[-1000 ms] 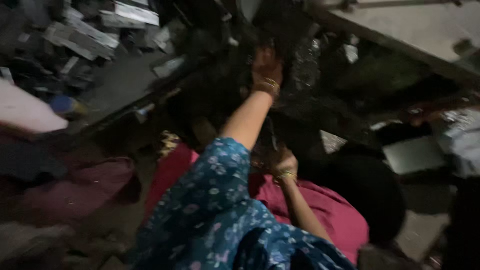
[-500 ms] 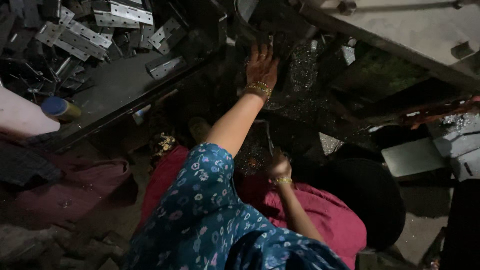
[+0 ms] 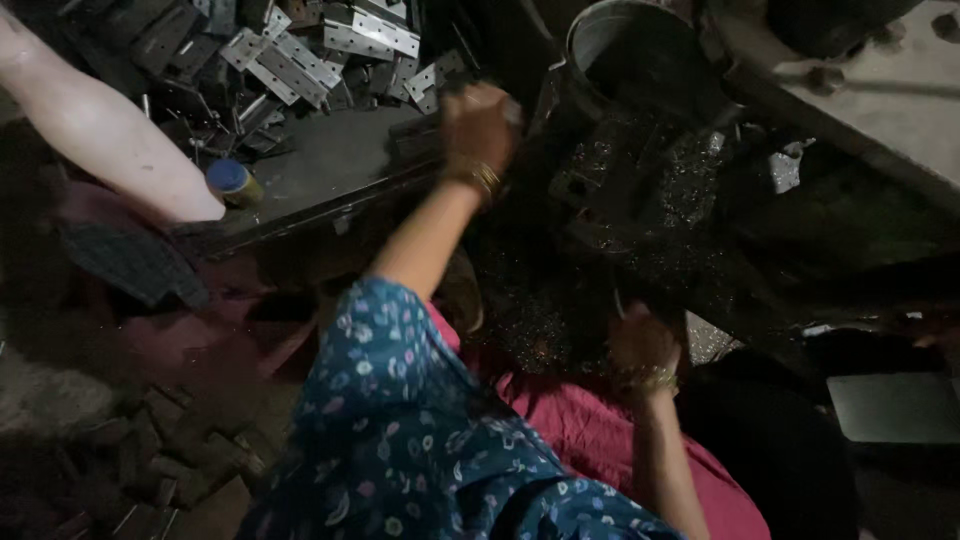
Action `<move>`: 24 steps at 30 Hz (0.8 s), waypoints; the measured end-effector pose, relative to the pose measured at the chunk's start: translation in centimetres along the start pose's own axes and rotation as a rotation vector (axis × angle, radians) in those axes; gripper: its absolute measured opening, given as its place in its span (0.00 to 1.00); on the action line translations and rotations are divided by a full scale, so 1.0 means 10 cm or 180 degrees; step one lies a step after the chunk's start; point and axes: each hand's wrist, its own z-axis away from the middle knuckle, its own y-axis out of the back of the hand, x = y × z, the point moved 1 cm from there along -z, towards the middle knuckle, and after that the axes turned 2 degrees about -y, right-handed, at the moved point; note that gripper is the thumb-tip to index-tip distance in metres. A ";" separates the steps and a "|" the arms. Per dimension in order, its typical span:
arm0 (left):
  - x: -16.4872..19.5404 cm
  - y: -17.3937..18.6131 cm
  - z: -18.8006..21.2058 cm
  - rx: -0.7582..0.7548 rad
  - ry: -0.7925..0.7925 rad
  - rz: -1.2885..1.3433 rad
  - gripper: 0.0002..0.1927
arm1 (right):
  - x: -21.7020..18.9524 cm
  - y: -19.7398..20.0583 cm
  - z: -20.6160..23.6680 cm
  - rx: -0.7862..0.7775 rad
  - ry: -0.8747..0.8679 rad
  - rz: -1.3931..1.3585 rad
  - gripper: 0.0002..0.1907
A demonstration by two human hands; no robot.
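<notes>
My left hand (image 3: 480,128), fist closed on something I cannot make out, sits at the near edge of the hinge-plate pile (image 3: 300,50), far nearer it than my right hand (image 3: 640,345), closed low by the dark machine block (image 3: 620,190).

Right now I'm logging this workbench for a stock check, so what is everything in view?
metal hinge plates: many, silver-grey, heaped at the top left of the bench
bench top: one, dark grey, upper left
small can: one, blue lid, on the bench edge
metal bucket: one, dark grey, top centre
metal shavings: scattered, glittering, around the dark machine
other person's arm: one, far left
pink cloth: one, over the lap
left hand: raised at the bench edge, grip unclear
right hand: low, closed on something dark
</notes>
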 end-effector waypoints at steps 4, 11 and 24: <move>-0.74 -0.03 -0.44 0.0845 0.0447 -0.0720 0.24 | -0.03 0.39 -0.11 -0.0169 -0.0289 -0.0609 0.23; -0.94 -0.04 -0.27 0.0487 0.0936 0.0078 0.13 | 0.00 0.19 -0.09 -0.0565 -0.0309 -0.0693 0.23; 0.92 -0.41 0.72 -0.0644 -0.1662 0.0664 0.07 | -0.05 -0.24 -0.05 0.0045 -0.0103 -0.1003 0.20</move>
